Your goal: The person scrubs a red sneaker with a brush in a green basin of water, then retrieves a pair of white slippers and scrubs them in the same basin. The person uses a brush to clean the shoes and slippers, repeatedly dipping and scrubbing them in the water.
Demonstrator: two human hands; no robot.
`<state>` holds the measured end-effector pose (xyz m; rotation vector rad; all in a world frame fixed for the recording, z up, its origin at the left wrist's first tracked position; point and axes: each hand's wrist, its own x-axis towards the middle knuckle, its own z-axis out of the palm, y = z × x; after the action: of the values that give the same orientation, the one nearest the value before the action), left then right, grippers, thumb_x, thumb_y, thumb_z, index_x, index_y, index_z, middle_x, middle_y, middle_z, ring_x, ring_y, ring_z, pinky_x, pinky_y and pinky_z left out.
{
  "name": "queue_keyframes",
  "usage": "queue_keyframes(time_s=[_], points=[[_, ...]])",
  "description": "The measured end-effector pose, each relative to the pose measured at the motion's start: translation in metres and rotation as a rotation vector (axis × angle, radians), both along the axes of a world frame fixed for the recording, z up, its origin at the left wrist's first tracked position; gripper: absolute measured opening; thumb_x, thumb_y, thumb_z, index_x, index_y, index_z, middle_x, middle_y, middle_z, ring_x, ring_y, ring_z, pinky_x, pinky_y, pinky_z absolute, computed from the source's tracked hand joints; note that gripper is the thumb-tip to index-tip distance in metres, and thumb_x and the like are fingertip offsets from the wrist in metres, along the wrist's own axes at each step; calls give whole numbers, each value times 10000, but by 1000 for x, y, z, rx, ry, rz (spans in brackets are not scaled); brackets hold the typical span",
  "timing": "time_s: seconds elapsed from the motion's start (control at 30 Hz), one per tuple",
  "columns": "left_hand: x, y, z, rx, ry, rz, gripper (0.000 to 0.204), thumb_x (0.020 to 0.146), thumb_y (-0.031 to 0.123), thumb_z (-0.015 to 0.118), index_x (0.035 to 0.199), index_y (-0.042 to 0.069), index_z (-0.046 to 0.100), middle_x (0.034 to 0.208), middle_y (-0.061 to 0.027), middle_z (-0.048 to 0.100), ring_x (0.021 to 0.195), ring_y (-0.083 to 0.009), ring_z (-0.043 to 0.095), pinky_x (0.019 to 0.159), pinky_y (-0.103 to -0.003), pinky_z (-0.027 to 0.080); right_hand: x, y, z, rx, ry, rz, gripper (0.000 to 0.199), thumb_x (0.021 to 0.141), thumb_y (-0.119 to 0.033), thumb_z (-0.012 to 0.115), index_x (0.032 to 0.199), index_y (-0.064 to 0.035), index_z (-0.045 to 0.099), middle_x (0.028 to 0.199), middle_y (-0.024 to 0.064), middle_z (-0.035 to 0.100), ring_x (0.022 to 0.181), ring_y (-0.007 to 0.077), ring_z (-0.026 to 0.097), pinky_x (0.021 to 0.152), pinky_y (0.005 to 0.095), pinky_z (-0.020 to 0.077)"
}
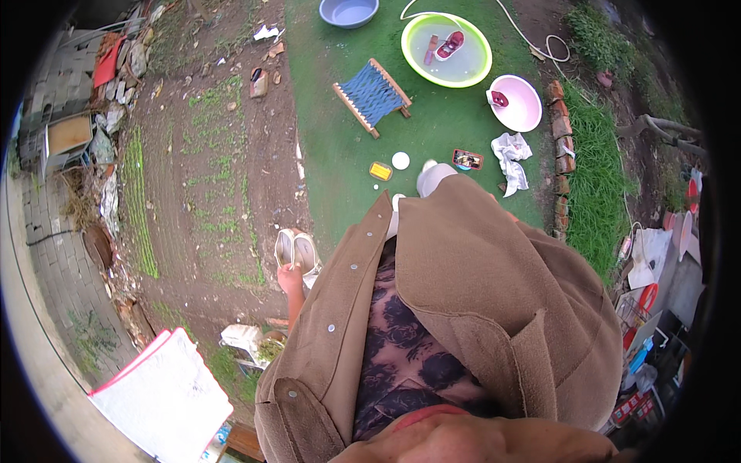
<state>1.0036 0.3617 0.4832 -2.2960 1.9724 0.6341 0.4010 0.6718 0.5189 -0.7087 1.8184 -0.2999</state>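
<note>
Green matting [320, 166] borders a planted dirt bed [212, 174]. At that border, your left hand [291, 279] has its fingers curled closed around a pair of pale shoes [306, 253]; your brown coat [471, 255] hides your right hand's fingers, so I cannot tell their state.

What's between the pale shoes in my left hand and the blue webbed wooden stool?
In the head view, brown soil, then bare green matting, separate the pale shoes from the stool.
</note>
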Motion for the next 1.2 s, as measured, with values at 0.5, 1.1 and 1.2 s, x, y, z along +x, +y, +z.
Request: queue_keyframes(time_s=[0.5, 1.1, 1.2], points=[[-357, -264, 56, -234, 8, -328, 236, 709, 185, 797, 851, 30, 690, 1062, -123, 620, 832, -271, 612, 769, -387, 487, -214, -118, -63, -22, -445, -107, 238, 805, -248, 682, 904, -34, 702, 818, 187, 691, 767, 315, 679, 689, 415, 521], [-851, -414, 102, -212, 354, -963, 130, 780, 132, 732, 897, 85, 701, 866, -75, 599, 717, -225, 637, 682, -346, 498, -289, -428, 15, -796, -308, 176, 436, 788, -183, 664, 1205, -64, 613, 1144, 192, 616, 1064, 357, 591, 895, 428, 481], [-905, -408, 87, -197, 209, -1226, 105, 774, 116, 717, 877, 114, 694, 1023, -81, 651, 785, -249, 660, 741, -361, 521, -258, -430, 1, -846, -386, -4, 527, 776, -163, 695, 1276, -73, 558, 1238, 197, 553, 1131, 363, 551, 921, 429, 463]])
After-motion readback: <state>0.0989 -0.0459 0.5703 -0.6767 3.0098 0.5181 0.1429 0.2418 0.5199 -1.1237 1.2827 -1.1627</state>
